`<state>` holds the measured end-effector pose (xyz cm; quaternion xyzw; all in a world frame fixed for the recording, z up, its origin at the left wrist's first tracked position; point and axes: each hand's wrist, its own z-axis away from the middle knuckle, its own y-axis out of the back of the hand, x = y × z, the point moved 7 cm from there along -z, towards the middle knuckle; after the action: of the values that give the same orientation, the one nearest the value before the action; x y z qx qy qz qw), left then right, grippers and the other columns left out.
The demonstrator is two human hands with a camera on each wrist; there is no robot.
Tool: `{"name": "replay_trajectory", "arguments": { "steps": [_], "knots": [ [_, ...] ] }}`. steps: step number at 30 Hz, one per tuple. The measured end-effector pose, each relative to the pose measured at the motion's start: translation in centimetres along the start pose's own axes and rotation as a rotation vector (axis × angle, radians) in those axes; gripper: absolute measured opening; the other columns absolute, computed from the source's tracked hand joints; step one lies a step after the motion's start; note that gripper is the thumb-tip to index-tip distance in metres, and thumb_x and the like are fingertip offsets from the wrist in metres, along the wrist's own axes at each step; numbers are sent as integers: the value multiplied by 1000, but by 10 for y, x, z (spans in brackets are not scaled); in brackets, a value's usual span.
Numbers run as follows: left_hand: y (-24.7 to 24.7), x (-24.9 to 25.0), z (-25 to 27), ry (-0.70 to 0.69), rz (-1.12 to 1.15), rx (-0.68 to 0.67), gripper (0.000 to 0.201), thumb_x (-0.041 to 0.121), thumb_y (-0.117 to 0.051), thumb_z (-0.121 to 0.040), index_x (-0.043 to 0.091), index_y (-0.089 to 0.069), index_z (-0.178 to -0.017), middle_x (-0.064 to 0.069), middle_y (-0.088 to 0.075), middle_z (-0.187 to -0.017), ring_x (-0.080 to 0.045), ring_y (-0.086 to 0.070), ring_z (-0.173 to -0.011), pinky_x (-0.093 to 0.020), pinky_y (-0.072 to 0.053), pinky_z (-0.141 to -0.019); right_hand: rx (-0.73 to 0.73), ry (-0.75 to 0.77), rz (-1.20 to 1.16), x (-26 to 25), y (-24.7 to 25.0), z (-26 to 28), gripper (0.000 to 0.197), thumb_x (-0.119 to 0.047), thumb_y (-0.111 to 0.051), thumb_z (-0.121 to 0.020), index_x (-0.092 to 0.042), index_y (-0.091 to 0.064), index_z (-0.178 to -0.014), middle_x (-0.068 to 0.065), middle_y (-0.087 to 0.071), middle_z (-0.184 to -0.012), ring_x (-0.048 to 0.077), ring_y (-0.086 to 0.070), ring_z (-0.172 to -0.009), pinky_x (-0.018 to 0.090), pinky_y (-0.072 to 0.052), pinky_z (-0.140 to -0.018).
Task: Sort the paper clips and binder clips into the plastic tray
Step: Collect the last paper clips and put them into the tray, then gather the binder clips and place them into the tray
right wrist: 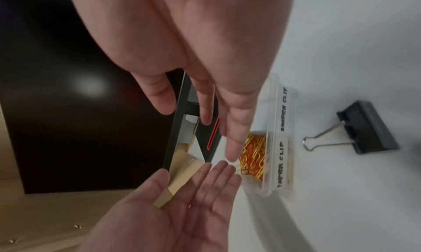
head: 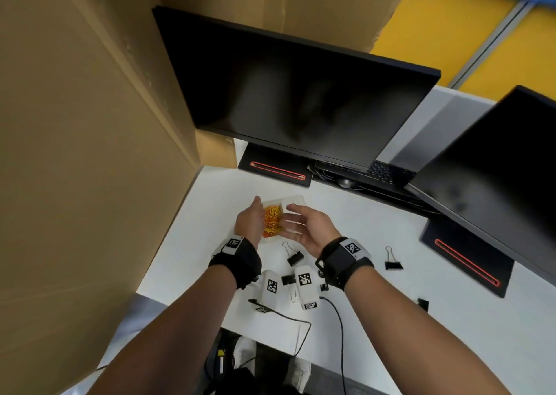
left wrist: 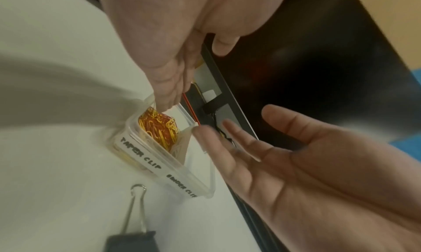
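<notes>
One clear plastic tray (head: 293,199) stood on the white table (head: 346,274), in front of the base of the nearer of two dark monitors (head: 301,93). It had two compartments, with a label strip reading "PAPER CLIP" and "BINDER CLIP". The paper-clip side held a heap of yellow and orange paper clips (head: 272,220), too tangled to count; no binder clip showed in the other side.

Black binder clips lay loose on the table: one (head: 294,257) just short of the tray, one (head: 392,262) well to the right, and a third (head: 288,280) between the two wrist cameras; smaller dark pieces further right were too small to tell.

The left hand (head: 249,221) hung over the tray's left side, fingers (left wrist: 166,97) straight and pointing down into the heap, their tips touching the paper clips. The right hand (head: 310,229) hovered over the tray's right side, palm turned inward, fingers (left wrist: 230,135) spread and relaxed, holding nothing.

A cardboard wall (head: 90,154) closed the table's left edge, near the tray. Bare table lay open to the right, between the tray and the second monitor's stand (head: 466,262).
</notes>
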<state>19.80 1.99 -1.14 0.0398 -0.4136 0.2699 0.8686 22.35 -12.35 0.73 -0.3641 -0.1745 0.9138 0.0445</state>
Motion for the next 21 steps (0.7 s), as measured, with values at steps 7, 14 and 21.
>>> {"name": "replay_trajectory", "arguments": {
  "steps": [7,14,21],
  "knots": [
    [-14,-26,52,-389,-944,-178,11,39,-61,-86,30,-66,-90,12,-67,-86,-8,-64,-81,-22,-51,-75,196,231,577,-5,80,30,11,-13,-55,-91,-9,-65,-93,8,-67,-79,21,-63,-72,31,-52,-61],
    [-25,-117,58,-408,-1461,-305,66,71,-62,-70,28,-52,-120,3,-44,-118,-15,-48,-109,-34,-49,-91,465,279,1049,27,197,84,7,-19,-61,-87,-23,-61,-81,-4,-65,-78,19,-61,-74,22,-43,-63],
    [-29,-133,51,-466,-1453,-233,32,48,-61,-87,23,-56,-106,0,-47,-113,-19,-54,-103,-31,-51,-86,674,-48,1401,64,272,118,51,-53,-67,-78,-18,-50,-112,10,-45,-118,31,-59,-96,36,-53,-70]
  ]
}}
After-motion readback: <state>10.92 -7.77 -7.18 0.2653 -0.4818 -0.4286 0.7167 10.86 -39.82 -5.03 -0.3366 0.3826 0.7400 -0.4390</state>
